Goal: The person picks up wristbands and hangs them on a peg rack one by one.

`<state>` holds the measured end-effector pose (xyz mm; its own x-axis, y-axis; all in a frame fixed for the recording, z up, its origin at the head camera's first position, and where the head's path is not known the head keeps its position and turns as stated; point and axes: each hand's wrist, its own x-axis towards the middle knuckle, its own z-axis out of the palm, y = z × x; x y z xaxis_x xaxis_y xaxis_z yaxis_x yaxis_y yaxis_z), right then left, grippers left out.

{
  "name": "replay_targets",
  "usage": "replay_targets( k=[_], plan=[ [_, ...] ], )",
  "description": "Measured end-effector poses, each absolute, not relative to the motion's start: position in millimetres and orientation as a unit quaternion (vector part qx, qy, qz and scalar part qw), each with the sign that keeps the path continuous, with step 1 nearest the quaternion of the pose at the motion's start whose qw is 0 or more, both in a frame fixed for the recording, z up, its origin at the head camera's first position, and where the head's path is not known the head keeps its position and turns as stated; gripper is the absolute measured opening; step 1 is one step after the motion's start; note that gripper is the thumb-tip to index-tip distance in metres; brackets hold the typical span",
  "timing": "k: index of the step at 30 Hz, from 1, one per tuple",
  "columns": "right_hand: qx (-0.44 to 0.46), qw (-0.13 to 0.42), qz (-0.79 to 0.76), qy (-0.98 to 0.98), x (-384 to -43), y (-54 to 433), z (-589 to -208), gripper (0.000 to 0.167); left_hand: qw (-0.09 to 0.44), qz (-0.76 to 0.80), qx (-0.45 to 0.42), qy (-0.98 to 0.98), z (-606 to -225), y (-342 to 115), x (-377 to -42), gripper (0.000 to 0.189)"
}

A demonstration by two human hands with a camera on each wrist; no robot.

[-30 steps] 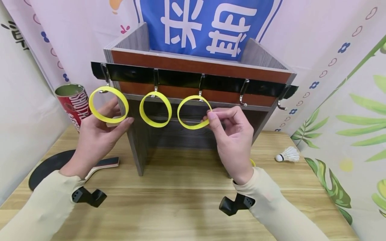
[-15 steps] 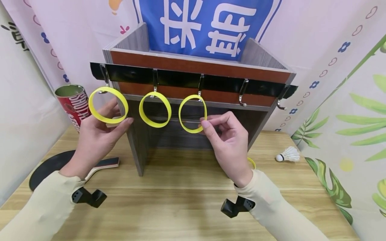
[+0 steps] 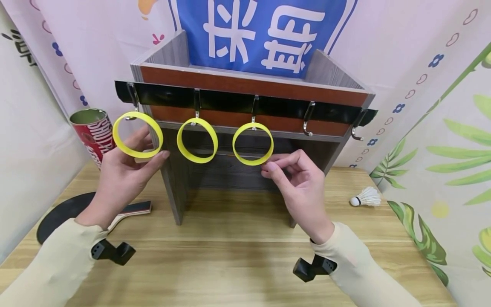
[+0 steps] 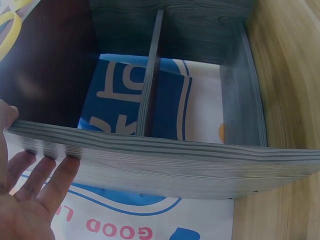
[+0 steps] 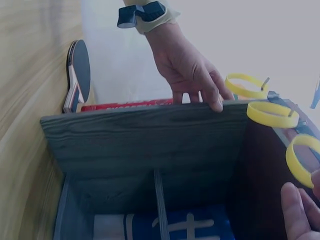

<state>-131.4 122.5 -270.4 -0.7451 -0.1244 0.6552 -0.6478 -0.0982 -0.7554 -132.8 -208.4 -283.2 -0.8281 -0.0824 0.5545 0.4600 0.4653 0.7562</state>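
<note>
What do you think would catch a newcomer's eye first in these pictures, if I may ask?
The three bright yellow rings would likely win, hanging in a row from hooks on the front of the gray shelf. Next comes the blue banner with large white characters, behind the shelf. The left hand grips the shelf's side, and the right hand is just by the lower edge of the rightmost ring.

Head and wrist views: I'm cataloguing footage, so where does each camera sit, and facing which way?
Head: on the head, facing forward and down at the shelf; left hand, right hand, sleeves show.
Left wrist: on that wrist, facing into the shelf; left hand shows.
Right wrist: on that wrist, facing shelf; left hand, right fingers show.
Head, right wrist share three yellow rings.
</note>
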Motion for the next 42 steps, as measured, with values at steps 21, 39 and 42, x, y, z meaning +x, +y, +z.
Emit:
replay_targets(
  k=[21, 39, 42],
  plan=[
    [0.250, 0.222, 0.721, -0.607, -126, 232, -284, 0.015, 0.267, -0.515, -0.117, -0.806, -284, -205, -137, 0.065],
    [0.040, -0.044, 0.430, -0.901, -170, 322, -375, 0.026, 0.278, -0.501, -0.127, -0.810, -283, -207, -132, 0.061],
    [0.040, -0.120, 0.392, -0.911, -169, 329, -388, 0.025, 0.279, -0.499, -0.124, -0.811, -283, -208, -130, 0.062]
  ],
)
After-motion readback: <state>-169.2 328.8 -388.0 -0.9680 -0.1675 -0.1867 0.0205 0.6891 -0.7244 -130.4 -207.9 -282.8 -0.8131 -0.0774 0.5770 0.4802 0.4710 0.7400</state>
